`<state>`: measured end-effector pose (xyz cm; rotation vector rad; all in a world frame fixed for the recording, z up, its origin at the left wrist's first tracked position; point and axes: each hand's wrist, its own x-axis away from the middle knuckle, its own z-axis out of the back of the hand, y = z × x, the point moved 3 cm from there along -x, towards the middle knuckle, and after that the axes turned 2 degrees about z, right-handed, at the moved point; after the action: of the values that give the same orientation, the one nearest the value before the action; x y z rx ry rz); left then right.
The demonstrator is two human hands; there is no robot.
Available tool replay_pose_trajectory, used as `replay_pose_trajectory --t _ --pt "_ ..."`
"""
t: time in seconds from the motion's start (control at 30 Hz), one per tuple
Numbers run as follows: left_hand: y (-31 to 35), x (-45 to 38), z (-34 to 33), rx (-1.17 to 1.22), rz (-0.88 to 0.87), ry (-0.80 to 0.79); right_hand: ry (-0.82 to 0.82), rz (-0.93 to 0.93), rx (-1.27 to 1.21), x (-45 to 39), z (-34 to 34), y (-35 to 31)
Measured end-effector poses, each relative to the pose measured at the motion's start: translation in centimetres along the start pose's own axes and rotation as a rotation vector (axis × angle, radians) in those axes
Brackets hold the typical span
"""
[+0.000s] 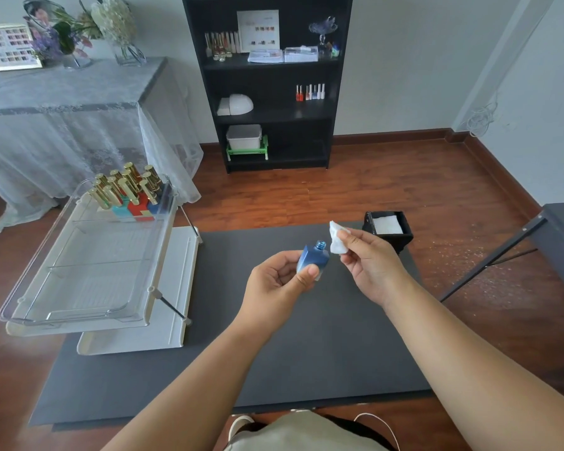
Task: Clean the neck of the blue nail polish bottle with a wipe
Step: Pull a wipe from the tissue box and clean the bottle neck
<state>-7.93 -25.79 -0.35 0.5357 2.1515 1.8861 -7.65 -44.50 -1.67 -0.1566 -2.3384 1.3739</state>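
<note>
My left hand (275, 281) grips the blue nail polish bottle (310, 259) above the dark table mat (274, 353). The bottle is uncapped and tilted, its threaded neck (321, 245) pointing up and to the right. My right hand (368, 260) pinches a crumpled white wipe (336, 237) between thumb and fingers. The wipe hangs just right of the neck, close to it; whether it touches is unclear. The bottle's cap is not visible.
A black box (401, 237) holding white wipes stands at the mat's far right. A clear two-tier tray rack (88, 271) on the left carries several gold-capped polish bottles (127, 188). Beyond are a black shelf unit (271, 83) and a lace-covered table (62, 102).
</note>
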Motion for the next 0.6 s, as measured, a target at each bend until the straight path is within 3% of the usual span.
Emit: replay_pose_trajectory --t 0.17,0.3,0.6 --pt "-1.1 0.3 1.4 0.046 0.035 0.087 0.135 -0.277 0.02 -1.5 2.6 4.6" --pt "-1.6 0.6 2.3 0.081 0.048 0.129 0.155 -0.382 0.104 -2.6 4.2 8.0" --pt "-2.3 1.4 4.2 0.091 0.09 0.195 0.327 -0.331 0.684 -4.3 6.9 12.2"
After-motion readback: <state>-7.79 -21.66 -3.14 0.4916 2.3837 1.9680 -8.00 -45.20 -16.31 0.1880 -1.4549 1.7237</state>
